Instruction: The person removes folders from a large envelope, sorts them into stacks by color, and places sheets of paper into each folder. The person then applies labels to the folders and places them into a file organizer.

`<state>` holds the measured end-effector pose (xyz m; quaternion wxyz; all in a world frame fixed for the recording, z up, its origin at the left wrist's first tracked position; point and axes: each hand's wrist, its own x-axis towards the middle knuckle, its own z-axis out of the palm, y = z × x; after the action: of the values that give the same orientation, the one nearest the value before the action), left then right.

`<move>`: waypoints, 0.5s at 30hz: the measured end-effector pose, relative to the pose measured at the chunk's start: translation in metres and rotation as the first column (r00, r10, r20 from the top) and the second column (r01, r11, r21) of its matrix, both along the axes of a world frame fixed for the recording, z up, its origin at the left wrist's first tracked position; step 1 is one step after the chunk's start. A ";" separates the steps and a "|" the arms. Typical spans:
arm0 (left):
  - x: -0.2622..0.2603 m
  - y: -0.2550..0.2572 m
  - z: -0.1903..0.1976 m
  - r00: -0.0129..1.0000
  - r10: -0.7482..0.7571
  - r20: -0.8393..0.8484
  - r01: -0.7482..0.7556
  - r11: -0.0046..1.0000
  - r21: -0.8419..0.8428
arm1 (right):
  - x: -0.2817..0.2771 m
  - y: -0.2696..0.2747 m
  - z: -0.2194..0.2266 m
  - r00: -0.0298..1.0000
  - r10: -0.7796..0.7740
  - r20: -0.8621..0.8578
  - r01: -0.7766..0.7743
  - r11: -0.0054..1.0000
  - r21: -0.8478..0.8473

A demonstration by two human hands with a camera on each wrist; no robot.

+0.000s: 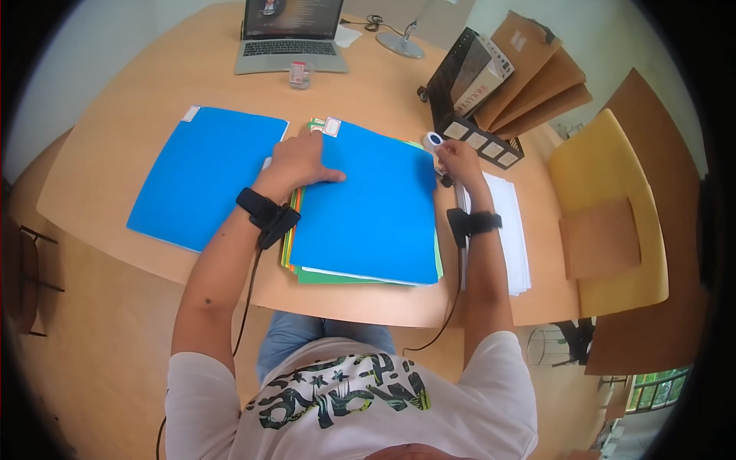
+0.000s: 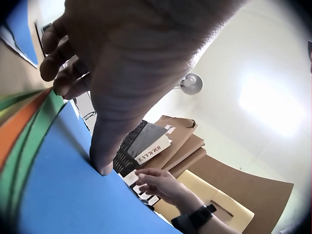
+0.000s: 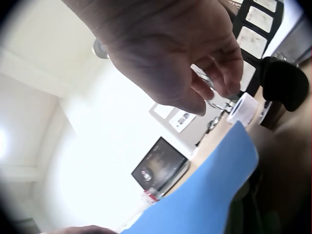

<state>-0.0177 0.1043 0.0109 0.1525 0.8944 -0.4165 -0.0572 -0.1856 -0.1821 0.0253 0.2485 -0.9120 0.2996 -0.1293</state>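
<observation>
Now, the blue-topped stack (image 1: pixel 368 215) lies flat near the front of the surface (image 1: pixel 368 307), before the person, its long axis running away from the body towards the laptop (image 1: pixel 291 47), far edge slightly slanted, labelled corner at the far left. Green, yellow and orange layers show at its left side. The left hand (image 1: pixel 297 162) is spread, thumb on the blue cover, fingers by the left edge. The right hand (image 1: pixel 461 162), fingers loosely bent, is right at the white roll (image 1: pixel 433 141) by the far right corner; touching or not, can't tell. Another blue folder (image 1: pixel 203 176) lies to the left, white papers (image 1: pixel 502 238) to the right. Beyond stand a black file box (image 1: pixel 487 144), brown folders (image 1: pixel 537 77) and the lamp base (image 1: pixel 400 44); a yellow chair (image 1: pixel 606 169) is at right.
</observation>
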 end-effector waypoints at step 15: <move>0.029 -0.006 -0.019 0.946 0.001 -0.325 -0.070 0.977 -0.200 | -0.059 0.087 -0.012 0.960 -0.004 -0.279 -0.082 0.953 -0.293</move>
<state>0.0109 0.0980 -0.0080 0.3129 0.8594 -0.3732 -0.1559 -0.2449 -0.0953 0.0134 0.0646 -0.9541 0.2898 -0.0402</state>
